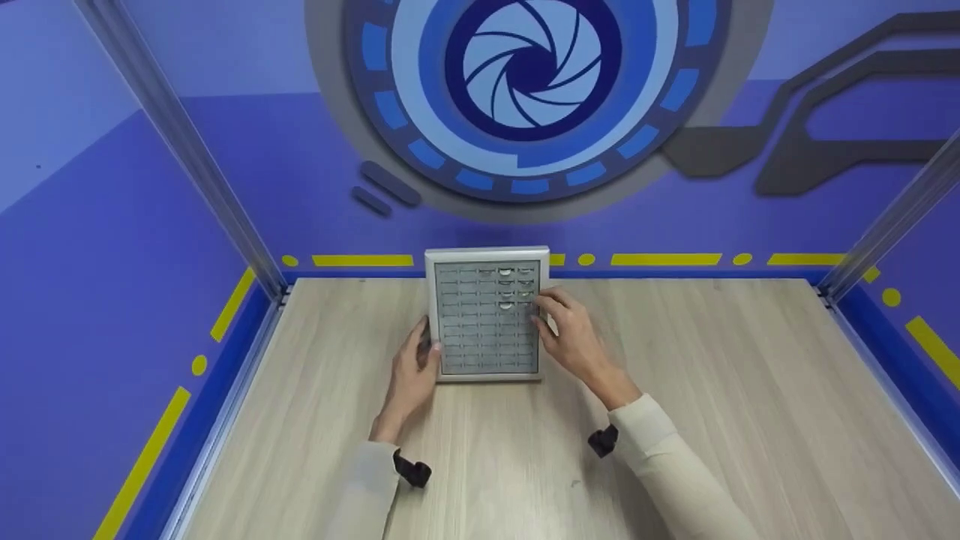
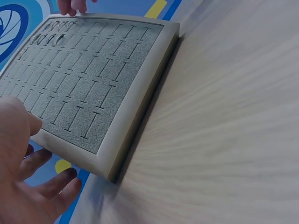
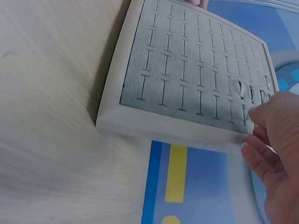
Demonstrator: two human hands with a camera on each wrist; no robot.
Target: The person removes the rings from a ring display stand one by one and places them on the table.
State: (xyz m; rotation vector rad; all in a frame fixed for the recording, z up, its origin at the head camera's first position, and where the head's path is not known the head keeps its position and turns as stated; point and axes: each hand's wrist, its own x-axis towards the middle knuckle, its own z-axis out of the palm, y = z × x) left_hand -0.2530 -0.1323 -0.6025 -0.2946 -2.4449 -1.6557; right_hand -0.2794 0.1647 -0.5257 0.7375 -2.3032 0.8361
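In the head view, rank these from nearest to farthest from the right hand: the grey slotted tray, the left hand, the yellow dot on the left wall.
1. The grey slotted tray: the right hand touches its right edge.
2. The left hand: across the tray, at its left edge.
3. The yellow dot: low on the left wall, beyond the tabletop's edge.

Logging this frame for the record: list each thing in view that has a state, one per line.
Grey velvet slotted ring tray with pale frame: flat on the table, mostly empty slots.
Silver rings: a few seated in the far slots.
Left hand: steadying the tray's left edge.
Right hand: fingertips at the tray's right edge.
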